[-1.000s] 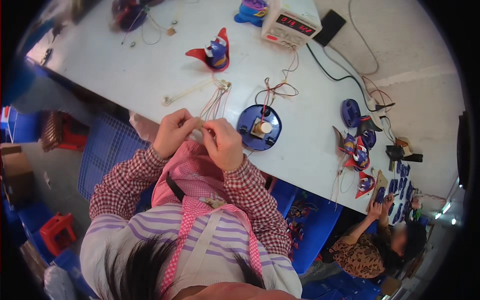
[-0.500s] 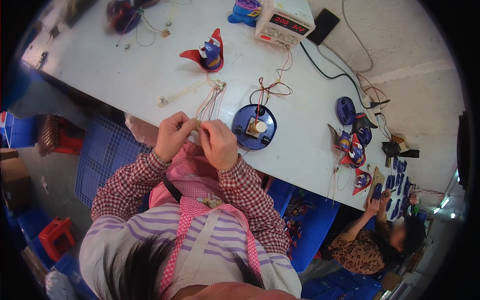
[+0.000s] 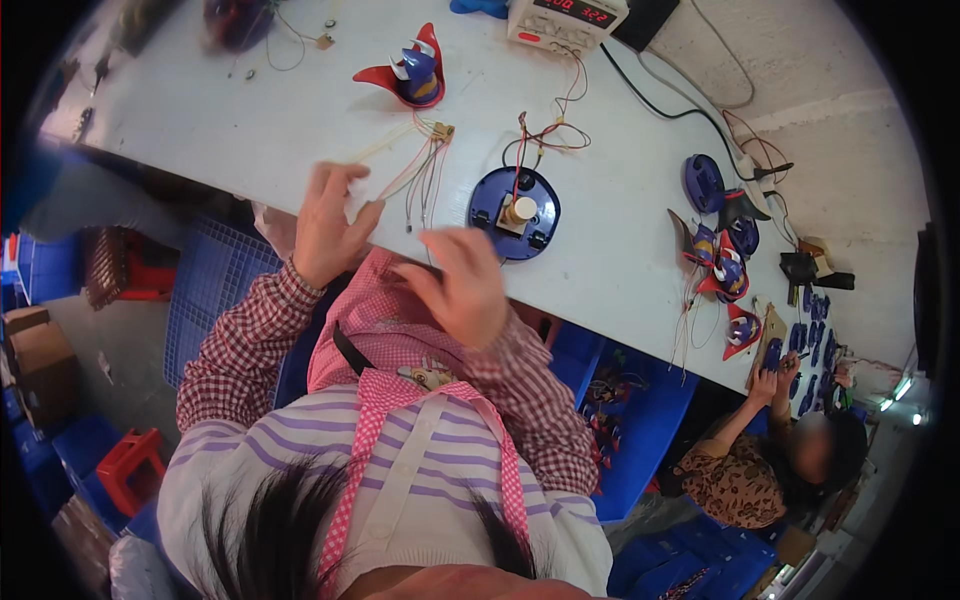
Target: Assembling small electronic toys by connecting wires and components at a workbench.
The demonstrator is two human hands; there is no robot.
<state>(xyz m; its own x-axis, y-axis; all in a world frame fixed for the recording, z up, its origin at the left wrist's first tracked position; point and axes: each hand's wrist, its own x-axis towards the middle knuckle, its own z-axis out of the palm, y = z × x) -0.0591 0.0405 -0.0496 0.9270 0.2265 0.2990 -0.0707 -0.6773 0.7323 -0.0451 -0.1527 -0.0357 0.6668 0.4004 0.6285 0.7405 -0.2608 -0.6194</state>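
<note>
My left hand (image 3: 330, 225) is over the table's near edge, fingers apart, with nothing visible in it. Right of it, my right hand (image 3: 462, 285) is blurred by motion, its thumb spread from the fingers and no held thing showing. Just beyond both hands lies a small tan circuit board (image 3: 442, 131) with several thin wires trailing toward me. Close to my right hand sits a round dark-blue plastic base (image 3: 484, 190), with a pale round part on a small block at its middle. Red and black wires (image 3: 545, 140) lie beyond it.
A red and purple winged toy figure (image 3: 418, 75) stands farther back. Behind is a white power supply (image 3: 560, 35) with a lit display. More toy figures (image 3: 722, 262) and blue shells (image 3: 704, 183) lie at right, where a co-worker (image 3: 740, 470) handles parts. Blue bins (image 3: 640, 440) are below the table.
My hands, earlier together pinching at the wire ends, have come apart and opened. The left moved left and up; the wires now lie loose on the table. The view has shifted slightly.
</note>
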